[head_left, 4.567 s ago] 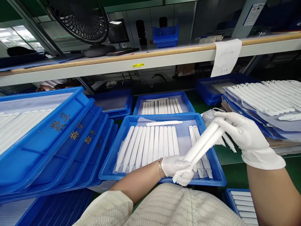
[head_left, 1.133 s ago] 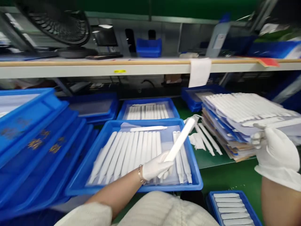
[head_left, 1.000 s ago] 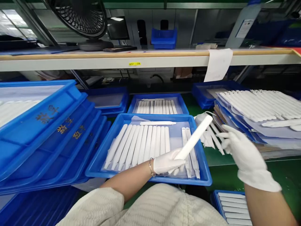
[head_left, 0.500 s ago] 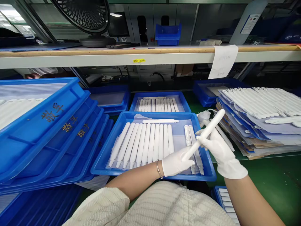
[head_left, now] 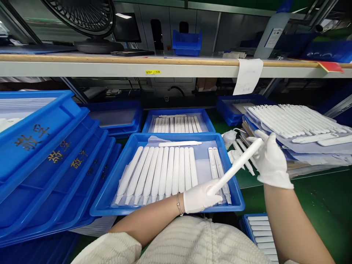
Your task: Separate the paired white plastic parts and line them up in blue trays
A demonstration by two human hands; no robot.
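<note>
Green bench (head_left: 316,198) — blue tray (head_left: 111,209), thin liner (head_left: 202,167), white sticks (head_left: 169,170) inside

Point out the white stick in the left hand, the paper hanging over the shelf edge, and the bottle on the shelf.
White stick (head_left: 235,165): head view, middle of its shaft.
Paper (head_left: 248,77): head view, middle of the sheet.
Bottle (head_left: 272,36): head view, labelled side of its body.
</note>
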